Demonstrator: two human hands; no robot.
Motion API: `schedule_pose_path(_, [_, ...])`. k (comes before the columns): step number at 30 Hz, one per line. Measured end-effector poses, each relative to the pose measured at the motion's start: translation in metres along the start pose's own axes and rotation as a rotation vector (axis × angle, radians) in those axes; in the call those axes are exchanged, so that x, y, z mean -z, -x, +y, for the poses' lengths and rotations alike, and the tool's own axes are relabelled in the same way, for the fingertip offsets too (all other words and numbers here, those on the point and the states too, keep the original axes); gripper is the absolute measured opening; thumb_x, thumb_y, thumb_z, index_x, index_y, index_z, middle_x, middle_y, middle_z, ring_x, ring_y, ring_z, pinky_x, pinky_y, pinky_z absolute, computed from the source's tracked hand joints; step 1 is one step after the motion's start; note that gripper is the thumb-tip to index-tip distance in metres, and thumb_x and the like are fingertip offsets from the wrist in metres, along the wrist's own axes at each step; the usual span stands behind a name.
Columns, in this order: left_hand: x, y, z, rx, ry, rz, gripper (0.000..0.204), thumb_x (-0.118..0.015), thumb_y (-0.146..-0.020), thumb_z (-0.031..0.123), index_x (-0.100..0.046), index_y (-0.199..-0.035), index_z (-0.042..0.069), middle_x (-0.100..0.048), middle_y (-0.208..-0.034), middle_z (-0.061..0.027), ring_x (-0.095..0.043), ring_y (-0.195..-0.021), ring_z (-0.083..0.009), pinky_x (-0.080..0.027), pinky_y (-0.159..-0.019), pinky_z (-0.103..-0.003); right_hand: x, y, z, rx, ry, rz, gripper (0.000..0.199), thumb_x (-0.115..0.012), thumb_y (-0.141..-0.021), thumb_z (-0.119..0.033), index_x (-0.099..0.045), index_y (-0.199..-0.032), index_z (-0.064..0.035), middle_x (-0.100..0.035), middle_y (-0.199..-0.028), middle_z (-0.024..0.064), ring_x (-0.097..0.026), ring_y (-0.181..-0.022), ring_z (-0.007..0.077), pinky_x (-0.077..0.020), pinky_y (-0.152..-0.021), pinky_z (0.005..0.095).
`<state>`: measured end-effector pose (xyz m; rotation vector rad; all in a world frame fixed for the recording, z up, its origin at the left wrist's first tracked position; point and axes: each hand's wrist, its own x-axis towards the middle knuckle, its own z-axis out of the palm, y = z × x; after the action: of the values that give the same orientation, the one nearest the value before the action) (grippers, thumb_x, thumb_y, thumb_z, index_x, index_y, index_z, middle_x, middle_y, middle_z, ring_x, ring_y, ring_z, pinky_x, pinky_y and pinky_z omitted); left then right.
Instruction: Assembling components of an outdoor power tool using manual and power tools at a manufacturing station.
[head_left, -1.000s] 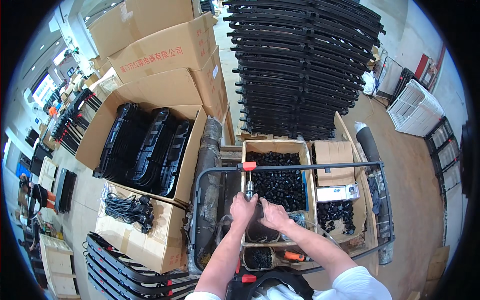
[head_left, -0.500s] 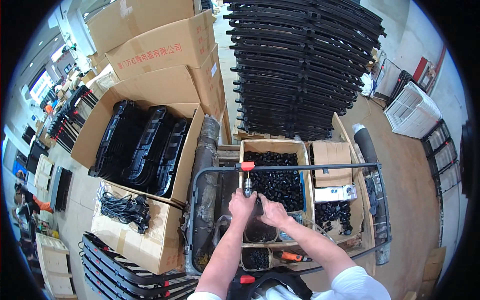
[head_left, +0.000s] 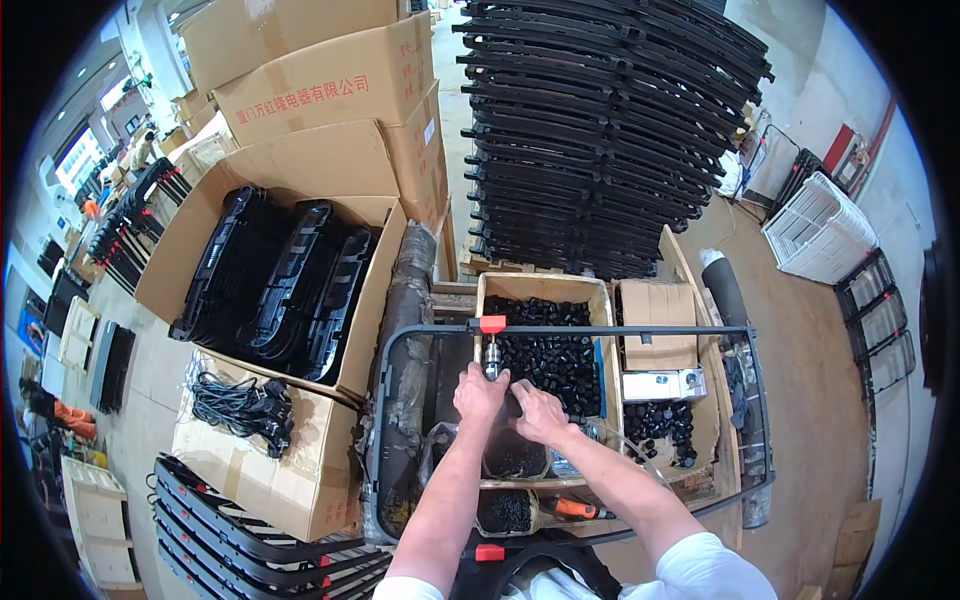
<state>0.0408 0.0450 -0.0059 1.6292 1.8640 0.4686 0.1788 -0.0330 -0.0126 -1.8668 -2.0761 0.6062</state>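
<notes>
A power drill with a metal chuck point(head_left: 493, 356) points away from me at a red clip point(head_left: 493, 324) on the far bar of a black tubular frame point(head_left: 660, 331). Wrapped round the front of the drill, just behind the chuck, is my left hand point(head_left: 480, 394). My right hand point(head_left: 540, 414) is closed at the drill's dark body, which is mostly covered by the hands. The frame lies across the workbench under both forearms. On its near bar sits a second red clip point(head_left: 489, 552).
Black caps fill a cardboard box point(head_left: 610, 300); more lie beside a small white box point(head_left: 665, 384). Small bins of screws point(head_left: 508, 512) and an orange-handled tool point(head_left: 575, 508) are near me. Left stand a carton of black parts point(head_left: 385, 280) and coiled cables point(head_left: 240, 405). Black frames point(head_left: 600, 150) are stacked ahead.
The view has shifted slightly. Both hands stay at the drill, which still points at the far red clip; the right hand's fingers look slightly differently placed.
</notes>
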Motion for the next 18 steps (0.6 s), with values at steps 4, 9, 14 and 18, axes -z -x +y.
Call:
schedule_pose_path(4, [0.004, 0.002, -0.007, 0.008, -0.013, 0.007, 0.066, -0.081, -0.082, 0.054, -0.066, -0.117, 0.000, -0.071, -0.116, -0.0269, -0.070, -0.111, -0.0460, -0.056, -0.096, -0.053, 0.004, 0.006, -0.019, 0.041, -0.061, 0.064, 0.059, -0.066, -0.074, -0.003, -0.056, -0.132, 0.0010, -0.055, -0.142, 0.0210, -0.065, -0.117, 0.0446, -0.0559, -0.097, 0.0505])
schedule_pose_path(9, [0.006, 0.005, -0.011, 0.001, 0.002, -0.009, 0.067, -0.080, -0.082, 0.055, -0.066, -0.118, 0.000, -0.071, -0.117, -0.0273, -0.070, -0.112, -0.0461, -0.055, -0.097, -0.053, 0.007, 0.011, -0.025, 0.006, -0.047, 0.018, 0.060, -0.070, -0.075, -0.005, -0.055, -0.134, -0.0006, -0.053, -0.146, 0.0205, -0.065, -0.117, 0.0442, -0.0553, -0.099, 0.0511])
schedule_pose_path(14, [0.007, 0.009, -0.012, -0.016, 0.011, -0.025, 0.067, -0.080, -0.082, 0.055, -0.066, -0.118, 0.001, -0.072, -0.116, -0.0271, -0.070, -0.111, -0.0461, -0.056, -0.096, -0.054, 0.004, 0.014, -0.023, -0.008, -0.038, -0.003, 0.061, -0.074, -0.076, -0.011, -0.055, -0.134, -0.0015, -0.052, -0.146, 0.0201, -0.066, -0.116, 0.0443, -0.0555, -0.099, 0.0515])
schedule_pose_path(18, [0.008, 0.009, -0.016, -0.020, 0.003, -0.019, 0.066, -0.081, -0.082, 0.054, -0.066, -0.118, 0.001, -0.072, -0.116, -0.0269, -0.070, -0.110, -0.0460, -0.056, -0.096, -0.053, 0.004, 0.015, -0.025, -0.013, -0.039, -0.034, 0.061, -0.077, -0.077, -0.013, -0.056, -0.133, -0.0018, -0.053, -0.145, 0.0200, -0.066, -0.117, 0.0447, -0.0554, -0.099, 0.0526])
